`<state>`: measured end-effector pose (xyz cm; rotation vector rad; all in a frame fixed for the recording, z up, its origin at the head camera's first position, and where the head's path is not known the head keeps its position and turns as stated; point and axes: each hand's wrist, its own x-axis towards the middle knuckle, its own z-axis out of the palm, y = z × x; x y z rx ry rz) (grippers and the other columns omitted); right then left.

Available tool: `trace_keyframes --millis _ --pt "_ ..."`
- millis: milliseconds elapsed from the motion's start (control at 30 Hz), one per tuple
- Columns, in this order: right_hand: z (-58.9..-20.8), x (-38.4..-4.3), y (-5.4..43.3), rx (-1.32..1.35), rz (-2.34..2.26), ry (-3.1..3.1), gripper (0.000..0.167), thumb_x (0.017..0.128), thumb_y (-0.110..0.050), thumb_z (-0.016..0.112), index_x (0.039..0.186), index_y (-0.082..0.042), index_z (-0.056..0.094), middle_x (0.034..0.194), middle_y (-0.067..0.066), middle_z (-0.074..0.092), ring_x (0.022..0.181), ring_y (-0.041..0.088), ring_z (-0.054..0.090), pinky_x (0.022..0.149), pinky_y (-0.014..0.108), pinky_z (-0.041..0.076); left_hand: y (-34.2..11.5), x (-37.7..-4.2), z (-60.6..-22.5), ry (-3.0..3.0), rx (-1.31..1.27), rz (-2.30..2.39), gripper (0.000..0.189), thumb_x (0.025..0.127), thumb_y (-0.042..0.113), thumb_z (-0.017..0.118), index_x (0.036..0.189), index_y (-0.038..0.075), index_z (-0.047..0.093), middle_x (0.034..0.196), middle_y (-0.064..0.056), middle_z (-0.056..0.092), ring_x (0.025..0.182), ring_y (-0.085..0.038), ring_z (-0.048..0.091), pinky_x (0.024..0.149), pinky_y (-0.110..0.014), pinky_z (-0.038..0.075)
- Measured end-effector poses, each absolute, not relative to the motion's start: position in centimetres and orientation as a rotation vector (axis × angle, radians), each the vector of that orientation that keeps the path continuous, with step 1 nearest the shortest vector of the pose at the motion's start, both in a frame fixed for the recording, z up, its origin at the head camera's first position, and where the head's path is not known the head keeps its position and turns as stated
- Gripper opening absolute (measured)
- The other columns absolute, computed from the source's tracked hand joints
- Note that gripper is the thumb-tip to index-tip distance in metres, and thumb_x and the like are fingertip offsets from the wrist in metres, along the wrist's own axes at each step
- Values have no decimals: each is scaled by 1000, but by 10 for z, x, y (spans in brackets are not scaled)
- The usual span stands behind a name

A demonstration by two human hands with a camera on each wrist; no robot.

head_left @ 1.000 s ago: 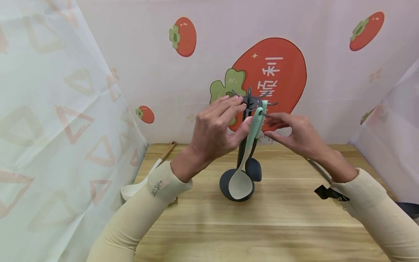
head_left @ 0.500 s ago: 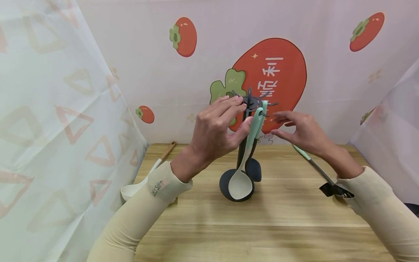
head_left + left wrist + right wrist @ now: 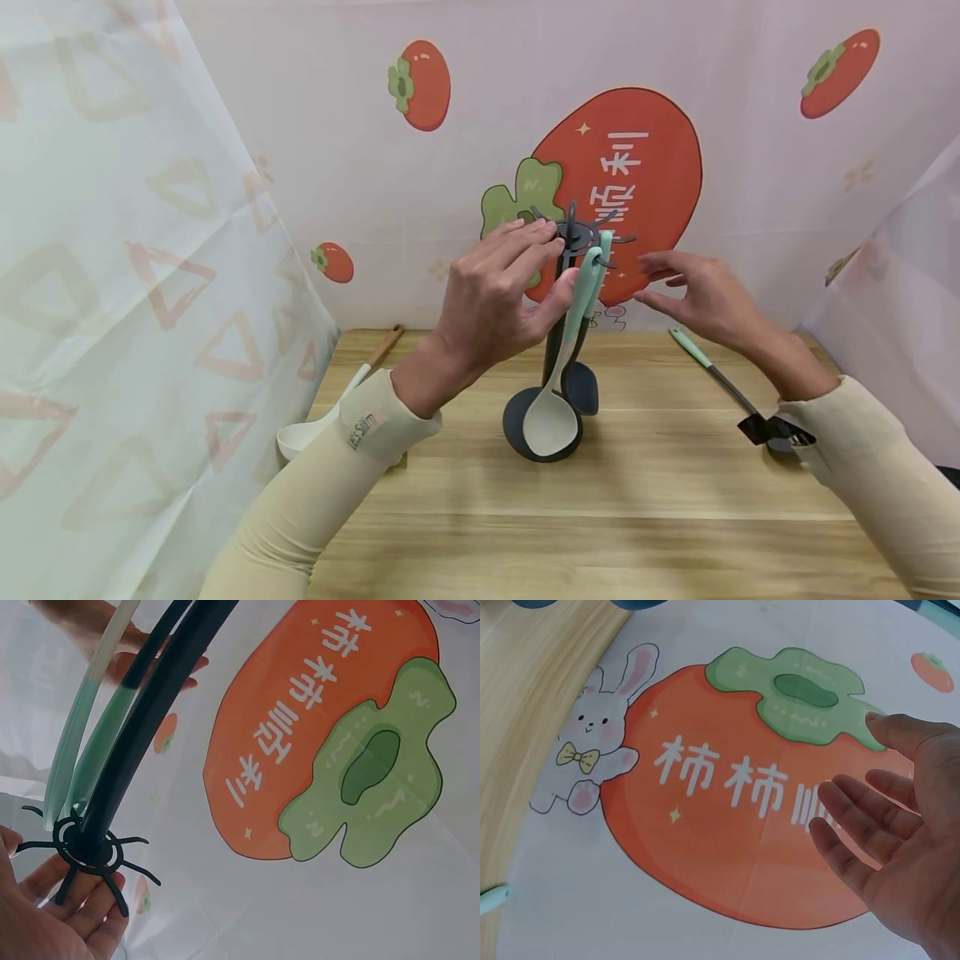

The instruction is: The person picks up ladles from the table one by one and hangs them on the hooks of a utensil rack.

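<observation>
A dark utensil stand (image 3: 553, 350) with a ring of hooks on top stands mid-table. From its hooks hang a pale ladle (image 3: 551, 427) with a mint handle and, behind it, a dark-headed utensil (image 3: 582, 388), also mint-handled. My left hand (image 3: 491, 296) rests its extended fingers on the stand's top, the thumb beside the ladle handle; the left wrist view shows those fingers (image 3: 88, 907) against the hooks (image 3: 120, 896). To the right of the stand, my right hand (image 3: 697, 292) hovers with nothing in it, fingers relaxed and apart in the right wrist view.
A white ladle (image 3: 300, 437) with a wooden handle lies at the table's left, partly behind the left sleeve. At right lies a mint-handled utensil (image 3: 727, 385), its head partly hidden by the right sleeve. Fabric with printed persimmons (image 3: 420, 83) hangs behind the table.
My right hand has moved away from the hanging handles to the right, uncovering the mint-handled utensil on the table. My left hand and the stand have stayed put.
</observation>
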<state>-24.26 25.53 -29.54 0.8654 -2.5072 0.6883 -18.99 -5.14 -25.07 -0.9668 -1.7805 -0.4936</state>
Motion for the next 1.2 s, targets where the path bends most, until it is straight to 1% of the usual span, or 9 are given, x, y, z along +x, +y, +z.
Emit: trace_keyframes --millis 133,300,567,933,1200 --pt "-296 -245 260 843 683 -2519 48 88 -4 85 130 8 66 113 24 75 101 44 74 85 63 61 -51 -190 -251 -1770 -967 -488 31 93 21 76 111 -4 80 115 -19 78 110 -32 77 111 -39 53" --pt "-298 -249 264 794 677 -2555 47 88 -6 85 130 7 66 114 23 75 103 42 74 87 61 61 -51 -190 -250 -1762 -967 -485 31 93 21 77 110 -4 80 115 -20 78 109 -33 77 110 -39 53" --pt "-301 -254 273 756 675 -2592 48 90 -5 83 132 9 65 122 27 72 106 44 72 88 63 60 -50 -190 -250 -1751 -962 -479 31 92 20 77 110 -4 80 115 -20 78 109 -33 77 109 -40 54" --pt "-306 -263 281 685 677 -2652 48 91 -8 83 132 9 65 124 29 71 107 46 71 90 65 59 -51 -190 -251 -1745 -961 -471 32 92 20 78 111 -5 80 114 -20 78 108 -33 77 109 -40 54" --pt "-318 -274 296 612 631 -2702 47 93 -10 82 130 12 65 122 32 70 107 48 71 91 65 58 -51 -190 -250 -1745 -963 -464 31 92 21 78 111 -4 80 114 -19 79 108 -32 78 109 -40 54"
